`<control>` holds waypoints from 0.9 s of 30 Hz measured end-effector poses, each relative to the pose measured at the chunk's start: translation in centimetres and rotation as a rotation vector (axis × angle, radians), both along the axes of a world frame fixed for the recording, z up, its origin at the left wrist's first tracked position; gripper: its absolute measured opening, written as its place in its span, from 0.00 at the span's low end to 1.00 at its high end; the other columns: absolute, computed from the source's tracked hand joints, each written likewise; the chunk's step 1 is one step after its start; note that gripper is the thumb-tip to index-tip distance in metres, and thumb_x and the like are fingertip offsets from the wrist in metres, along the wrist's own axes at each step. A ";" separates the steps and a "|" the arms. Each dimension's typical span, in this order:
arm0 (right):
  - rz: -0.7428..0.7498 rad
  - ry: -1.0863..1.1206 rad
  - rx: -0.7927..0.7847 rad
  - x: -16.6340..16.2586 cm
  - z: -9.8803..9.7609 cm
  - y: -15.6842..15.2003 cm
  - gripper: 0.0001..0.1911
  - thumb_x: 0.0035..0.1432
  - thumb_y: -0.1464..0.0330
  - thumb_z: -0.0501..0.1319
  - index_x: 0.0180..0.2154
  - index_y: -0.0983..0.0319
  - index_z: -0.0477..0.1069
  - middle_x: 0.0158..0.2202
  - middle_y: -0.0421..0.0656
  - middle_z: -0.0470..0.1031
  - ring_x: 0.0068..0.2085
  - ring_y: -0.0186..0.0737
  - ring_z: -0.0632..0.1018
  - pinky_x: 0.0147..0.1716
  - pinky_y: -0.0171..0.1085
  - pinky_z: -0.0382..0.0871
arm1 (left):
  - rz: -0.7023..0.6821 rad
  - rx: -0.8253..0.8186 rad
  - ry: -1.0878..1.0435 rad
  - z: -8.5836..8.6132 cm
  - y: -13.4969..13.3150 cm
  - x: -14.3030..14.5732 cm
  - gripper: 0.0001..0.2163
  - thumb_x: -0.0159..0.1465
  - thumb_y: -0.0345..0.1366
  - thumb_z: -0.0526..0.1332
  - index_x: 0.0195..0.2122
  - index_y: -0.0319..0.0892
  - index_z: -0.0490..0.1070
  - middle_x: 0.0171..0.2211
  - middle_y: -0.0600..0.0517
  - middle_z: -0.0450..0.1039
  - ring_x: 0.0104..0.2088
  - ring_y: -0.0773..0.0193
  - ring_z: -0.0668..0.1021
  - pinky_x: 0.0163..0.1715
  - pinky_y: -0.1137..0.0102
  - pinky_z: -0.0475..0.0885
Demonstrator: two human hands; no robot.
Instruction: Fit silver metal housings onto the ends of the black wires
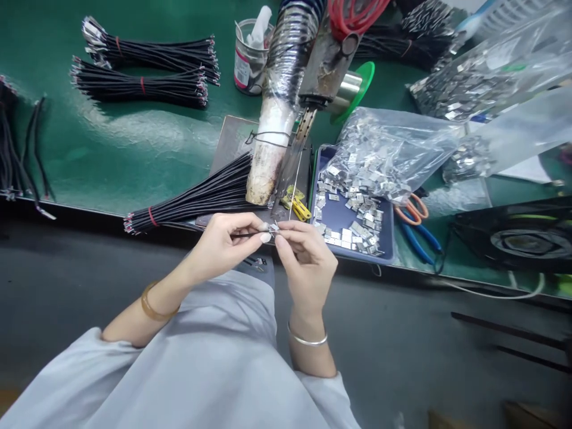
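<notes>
My left hand (227, 241) pinches a thin black cable (242, 235) close to its end, between thumb and fingers. Right beside it, my right hand (306, 253) is closed with thumb and index finger on a small metal connector (273, 227) at the cable's end. Whether the two are joined cannot be made out. Just beyond the hands, a tied bundle of black cables (201, 193) lies along the bench edge. A soldering iron (305, 128) on a holder points down above the hands, with a thread of solder wire (295, 187) near it.
A blue tray (388, 238) of small metal connectors stands right of my hands, a plastic bag (384, 149) of them resting on it. Pliers (417, 229) lie farther right. A wrapped duct (272, 131) hangs close ahead. More cable bundles (143, 86) and a plastic cup (248, 65) stand behind.
</notes>
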State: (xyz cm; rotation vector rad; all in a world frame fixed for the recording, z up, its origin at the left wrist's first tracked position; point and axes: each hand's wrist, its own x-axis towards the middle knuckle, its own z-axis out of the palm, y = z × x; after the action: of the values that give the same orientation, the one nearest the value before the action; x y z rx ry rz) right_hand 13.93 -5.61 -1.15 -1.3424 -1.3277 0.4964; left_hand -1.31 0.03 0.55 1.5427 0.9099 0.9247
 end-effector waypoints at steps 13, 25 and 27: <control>0.083 -0.261 0.002 1.2 0.4 -0.2 0.07 0.62 0.76 0.64 0.35 0.58 0.77 0.40 0.42 0.83 0.42 0.38 0.84 0.41 0.36 0.82 | -0.095 0.509 0.221 -1.6 0.2 -0.5 0.10 0.69 0.28 0.60 0.31 0.38 0.77 0.24 0.53 0.75 0.24 0.69 0.72 0.26 0.75 0.64; -0.100 -0.080 0.142 -0.5 -1.0 -0.2 0.06 0.63 0.74 0.66 0.39 0.57 0.79 0.40 0.41 0.83 0.42 0.39 0.84 0.42 0.40 0.81 | -0.163 -0.304 -0.123 -0.5 0.9 -0.8 0.12 0.60 0.42 0.69 0.29 0.36 0.78 0.19 0.55 0.69 0.20 0.71 0.68 0.21 0.76 0.63; -0.152 -0.160 0.256 -0.3 -0.8 -0.4 0.08 0.65 0.75 0.64 0.42 0.57 0.78 0.41 0.41 0.83 0.43 0.40 0.84 0.44 0.41 0.81 | -0.133 -0.362 -0.153 -0.4 1.1 -0.5 0.13 0.55 0.43 0.72 0.27 0.35 0.79 0.20 0.55 0.69 0.21 0.72 0.66 0.21 0.75 0.62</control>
State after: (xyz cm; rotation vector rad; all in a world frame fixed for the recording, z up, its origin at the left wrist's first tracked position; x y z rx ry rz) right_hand 13.63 -6.05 -1.91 -1.2761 -1.3554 0.1121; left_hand -1.82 1.10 0.12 1.1907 0.8041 0.7265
